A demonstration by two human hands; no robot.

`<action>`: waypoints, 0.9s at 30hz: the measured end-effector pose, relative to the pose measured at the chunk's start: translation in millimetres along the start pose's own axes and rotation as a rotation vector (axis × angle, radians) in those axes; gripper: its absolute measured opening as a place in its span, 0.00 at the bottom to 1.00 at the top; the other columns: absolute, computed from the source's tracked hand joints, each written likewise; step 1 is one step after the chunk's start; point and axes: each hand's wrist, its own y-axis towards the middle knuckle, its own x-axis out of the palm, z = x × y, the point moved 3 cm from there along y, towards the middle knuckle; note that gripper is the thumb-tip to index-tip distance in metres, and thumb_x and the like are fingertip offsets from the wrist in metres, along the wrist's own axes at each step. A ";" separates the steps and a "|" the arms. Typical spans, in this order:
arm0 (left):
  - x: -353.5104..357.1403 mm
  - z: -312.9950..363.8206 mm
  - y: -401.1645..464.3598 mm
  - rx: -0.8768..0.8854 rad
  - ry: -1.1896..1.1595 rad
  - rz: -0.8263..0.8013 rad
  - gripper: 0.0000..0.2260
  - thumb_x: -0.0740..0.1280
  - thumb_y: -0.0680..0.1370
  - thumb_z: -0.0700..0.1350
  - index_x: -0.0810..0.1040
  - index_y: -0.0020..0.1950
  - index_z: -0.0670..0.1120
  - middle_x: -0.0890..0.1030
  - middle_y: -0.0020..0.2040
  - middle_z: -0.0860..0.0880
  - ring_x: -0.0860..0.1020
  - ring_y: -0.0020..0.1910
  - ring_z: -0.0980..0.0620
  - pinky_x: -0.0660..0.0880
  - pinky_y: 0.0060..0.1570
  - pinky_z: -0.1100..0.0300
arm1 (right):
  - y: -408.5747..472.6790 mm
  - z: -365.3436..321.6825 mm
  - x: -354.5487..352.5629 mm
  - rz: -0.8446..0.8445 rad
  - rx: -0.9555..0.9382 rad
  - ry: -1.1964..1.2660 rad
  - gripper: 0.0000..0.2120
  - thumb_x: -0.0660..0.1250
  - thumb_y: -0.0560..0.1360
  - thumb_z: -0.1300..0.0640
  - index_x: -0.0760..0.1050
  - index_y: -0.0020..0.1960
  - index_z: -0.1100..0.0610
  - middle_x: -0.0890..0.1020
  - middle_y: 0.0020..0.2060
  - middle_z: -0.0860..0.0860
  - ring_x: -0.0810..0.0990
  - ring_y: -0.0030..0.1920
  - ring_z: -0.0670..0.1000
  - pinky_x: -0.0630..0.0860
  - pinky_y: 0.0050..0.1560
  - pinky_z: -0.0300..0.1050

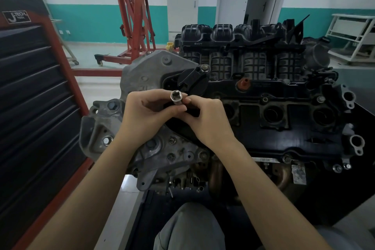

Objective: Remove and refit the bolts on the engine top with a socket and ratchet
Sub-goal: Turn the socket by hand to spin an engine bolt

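Chrome steel catches the light where a person holds a deep socket (176, 98) above the near left end of a bare engine (253, 111), its square drive opening turned up toward the camera. The left hand (146, 114) curls its fingers around the socket's shaft from the left, while the right hand (207, 119) meets it from the right, thumb and fingertips pinching the same shaft just below the rim. Both forearms reach in from the near edge, over a grey-trousered knee (190, 227).

No ratchet shows in the frame. The socket hangs clear of the engine top, above the dark cover (294, 140) and the grey cast timing housing (146, 71). Several hex bolts sit in place on the engine: one on a black bracket (205, 67) just beyond the hands, others along the near edge of the cover (286, 158) and on the housing (107, 140) to the left. A black ribbed intake manifold (239, 46) runs along the far side.

A red-framed tool cabinet with dark drawers (34, 91) stands at near left. Farther back, a red engine hoist (135, 20) rests on the pale floor before a white and teal wall, beside a grey electrical cabinet (181, 0). A white metal rack (353, 36) stands at far right.
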 end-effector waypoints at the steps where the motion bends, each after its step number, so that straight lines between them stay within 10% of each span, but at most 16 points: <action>1: -0.1 -0.8 0.0 -0.008 -0.013 -0.016 0.11 0.72 0.70 0.34 0.81 0.52 0.38 0.85 0.48 0.46 0.84 0.49 0.50 0.78 0.51 0.61 | 0.1 0.4 0.5 -0.015 -0.003 -0.007 0.10 0.72 0.74 0.56 0.82 0.55 0.54 0.85 0.44 0.49 0.83 0.45 0.46 0.79 0.48 0.45; 27: 0.6 -0.3 0.4 -0.039 -0.093 -0.064 0.14 0.71 0.69 0.31 0.79 0.54 0.36 0.85 0.46 0.45 0.84 0.48 0.47 0.78 0.51 0.58 | -0.5 -0.3 0.7 -0.029 -0.013 -0.052 0.10 0.70 0.75 0.58 0.82 0.56 0.56 0.85 0.45 0.51 0.83 0.46 0.49 0.78 0.48 0.49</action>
